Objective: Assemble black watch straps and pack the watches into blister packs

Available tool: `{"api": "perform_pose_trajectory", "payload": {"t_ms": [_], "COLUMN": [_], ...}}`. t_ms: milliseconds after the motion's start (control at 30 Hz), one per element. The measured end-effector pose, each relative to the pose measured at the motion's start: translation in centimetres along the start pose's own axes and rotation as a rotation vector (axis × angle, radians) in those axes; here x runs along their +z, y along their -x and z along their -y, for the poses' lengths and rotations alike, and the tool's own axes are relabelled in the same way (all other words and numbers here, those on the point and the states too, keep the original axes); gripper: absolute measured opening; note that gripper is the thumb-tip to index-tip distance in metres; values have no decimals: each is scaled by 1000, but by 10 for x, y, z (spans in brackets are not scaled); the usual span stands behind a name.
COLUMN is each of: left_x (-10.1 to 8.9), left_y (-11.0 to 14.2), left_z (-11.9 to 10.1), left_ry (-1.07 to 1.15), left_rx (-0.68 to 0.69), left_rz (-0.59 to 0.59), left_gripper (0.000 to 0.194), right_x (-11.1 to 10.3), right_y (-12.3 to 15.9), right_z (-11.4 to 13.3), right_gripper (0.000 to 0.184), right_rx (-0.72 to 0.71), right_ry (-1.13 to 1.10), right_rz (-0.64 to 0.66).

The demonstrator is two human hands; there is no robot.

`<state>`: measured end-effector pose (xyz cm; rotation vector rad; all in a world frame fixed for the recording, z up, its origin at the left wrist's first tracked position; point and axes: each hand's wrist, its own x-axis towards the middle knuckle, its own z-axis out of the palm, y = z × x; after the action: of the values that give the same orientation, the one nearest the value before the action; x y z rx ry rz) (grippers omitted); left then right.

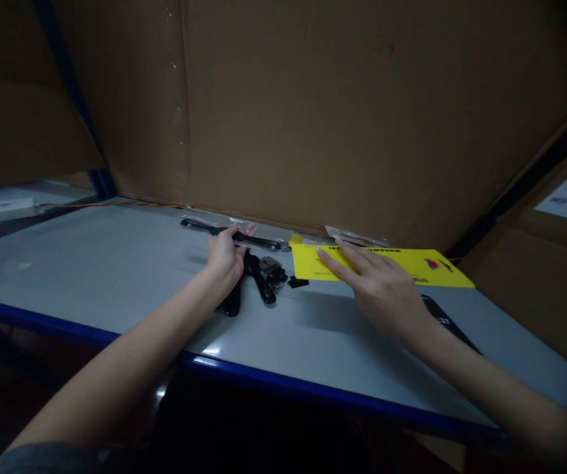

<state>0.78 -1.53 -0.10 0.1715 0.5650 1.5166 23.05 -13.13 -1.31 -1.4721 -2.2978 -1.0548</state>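
"What's in the left hand?"

"A bagged black bar [265, 242], near the back edge of the worktop [116, 263], left of its middle. The left hand [226, 257] is closed around it, thumb on the near side."

"How would it handle?"

"Stiff and fairly light, I'd guess. The clear wrap (shiny, loose at the ends) probably lets it slide, so I'd grip the bar itself around its middle, through the film, rather than a loose end of the bag."

"And the right?"

"The right hand [385, 286] grips a yellow printed card [424, 271], raised over the right half of the worktop; a shadow falls below it. I can't tell how the digits sit underneath. It looks light and thin, likely to bend or crease, so a flat, gentle pinch on a long edge suits it."

"What's around them?"

"Black handle-like pieces [265, 291] lie just beside the left hand, toward the front edge, with small dark parts [273, 270] next to them. Another clear bag [357, 236] is behind the card, at the back edge. A dark flat slab [448, 322] lies toward the right end. Brown cardboard [313, 131] stands along the back."
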Motion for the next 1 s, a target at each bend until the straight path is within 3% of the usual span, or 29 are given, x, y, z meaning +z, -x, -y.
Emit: {"api": "perform_pose_trajectory", "payload": {"t_ms": [100, 267, 567, 800, 1000], "left_x": [-2, -4, -3, -4, -9], "left_y": [0, -2, -1, 2, 6], "left_z": [2, 4, 4, 8, 18], "left_ry": [-42, -79, -79, -128, -244], "left_rx": [101, 150, 119, 152, 60], "left_rz": [51, 82, 77, 108, 186], "left_gripper": [31, 29, 31, 33, 37], "right_x": [3, 7, 13, 7, 5], "right_y": [-2, -6, -9, -14, -31], "right_z": [5, 7, 2, 22, 43], "right_gripper": [57, 58, 62, 62, 60], "right_rx": [50, 91, 160, 190, 171], "right_ry": [25, 5, 17, 7, -114], "right_rz": [66, 123, 157, 238, 232]}}
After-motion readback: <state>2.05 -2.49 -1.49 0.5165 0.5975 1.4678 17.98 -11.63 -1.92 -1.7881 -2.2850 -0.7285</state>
